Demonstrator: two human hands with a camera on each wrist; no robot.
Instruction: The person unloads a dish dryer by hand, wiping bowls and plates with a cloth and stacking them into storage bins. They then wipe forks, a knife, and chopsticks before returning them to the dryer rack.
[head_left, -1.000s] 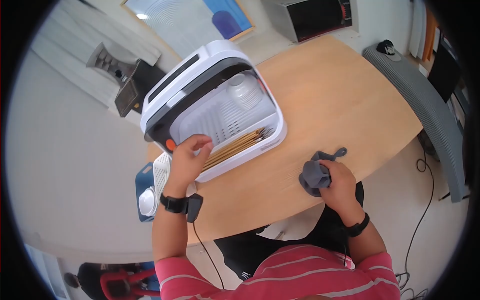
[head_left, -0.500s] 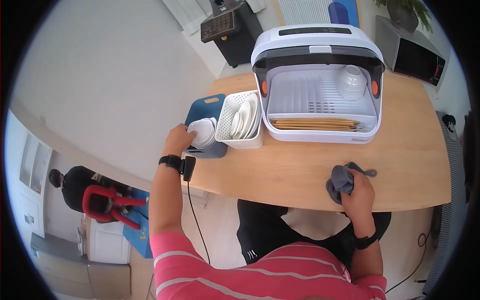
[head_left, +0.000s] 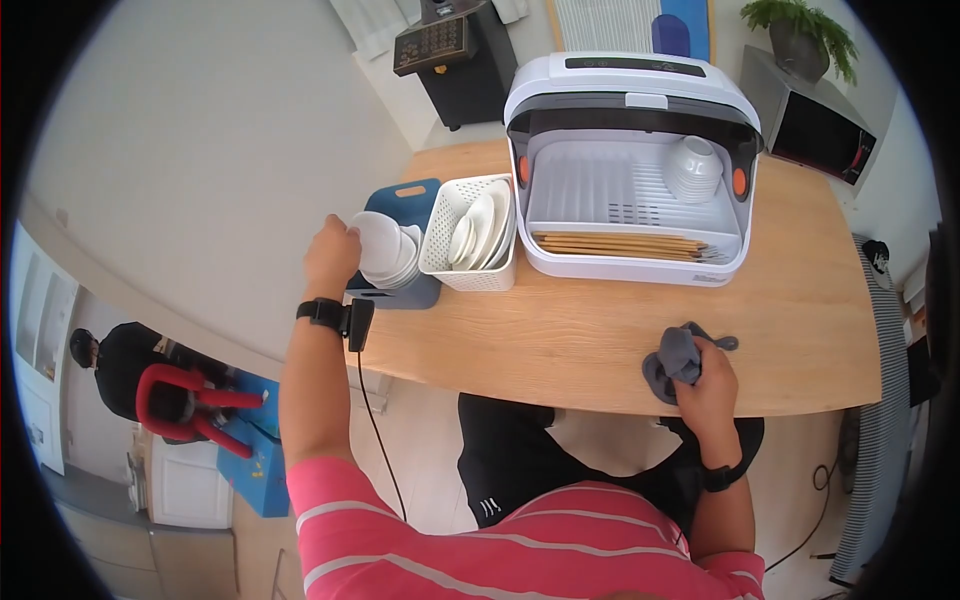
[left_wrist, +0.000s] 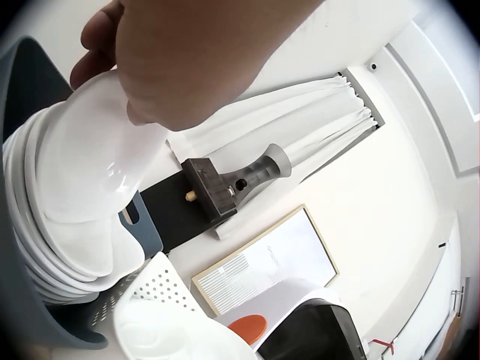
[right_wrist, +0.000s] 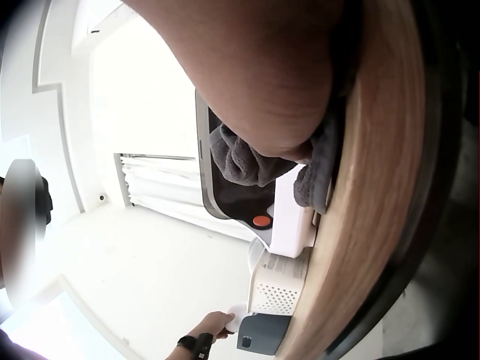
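At the far left of the table, my left hand [head_left: 332, 258] pinches the rim of a small white dish [head_left: 380, 243] between thumb and fingers. That dish lies tilted on top of a stack of white dishes [left_wrist: 37, 262] inside a blue-grey basket [head_left: 418, 296]. The left wrist view has the fingers behind the rim and the thumb over its near face. My right hand [head_left: 712, 385] grips a bunched grey cloth [head_left: 678, 353] near the table's front edge. Part of the cloth spreads on the wood, and its loop end [head_left: 727, 343] trails to the right.
A white perforated basket [head_left: 468, 278] of white spoons and plates stands beside the blue-grey one. Right of it sits a white dish cabinet [head_left: 630, 268], its lid raised, with stacked bowls [head_left: 692, 168] and chopsticks [head_left: 620, 246] inside. A microwave [head_left: 820, 125] stands behind the table [head_left: 560, 340].
My left hand has gone from over the cabinet to the blue-grey basket and now holds a dish there, shifted slightly up and left. The right hand keeps its grip on the cloth. The head view has turned left.
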